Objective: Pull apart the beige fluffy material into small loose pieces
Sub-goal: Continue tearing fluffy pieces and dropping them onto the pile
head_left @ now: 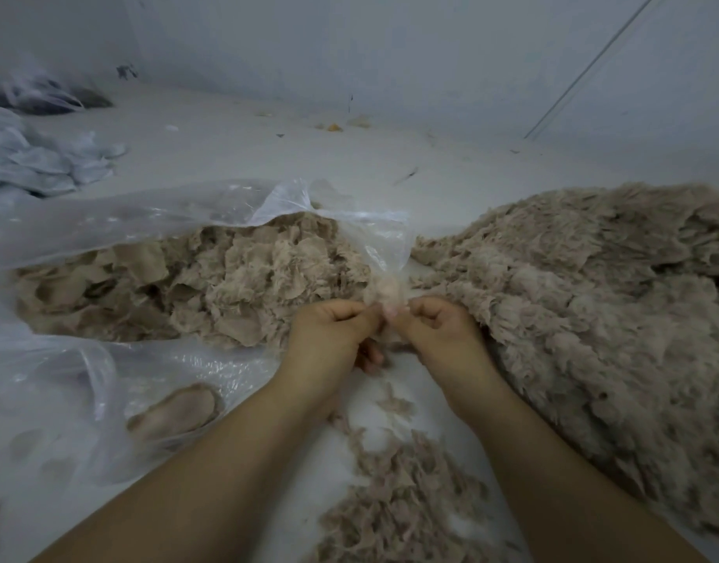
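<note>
Beige fluffy material lies in three masses. At far left, a clear plastic bag (106, 221) holds a heap of torn pieces (195, 286), partly veiled by the film. At centre, your left hand (333, 331) and right hand (439, 331) meet knuckle to knuckle, fingers curled and thumbs pressed in, both pinching one small tuft (386, 296) between them. Near you, loose shreds (394, 497) scatter over the white floor (268, 148). At right, the large unworked fleece (585, 319) spreads toward the frame edge, which cuts it off.

Handling, as a judgement: the material looks light, soft and weakly bonded, so it should part under a gentle opposing pull. Take hold close to either side of the intended tear, at the fringe of the fleece, where strands are thin; a broad grab would likely lift a whole sheet.

Obscured: the tuft is blurred, so its outline and whether it is already splitting cannot be told. Your lower fingers are hidden beneath the palms. A flat beige scrap (175, 412) shows dimly through the bag at near left.
</note>
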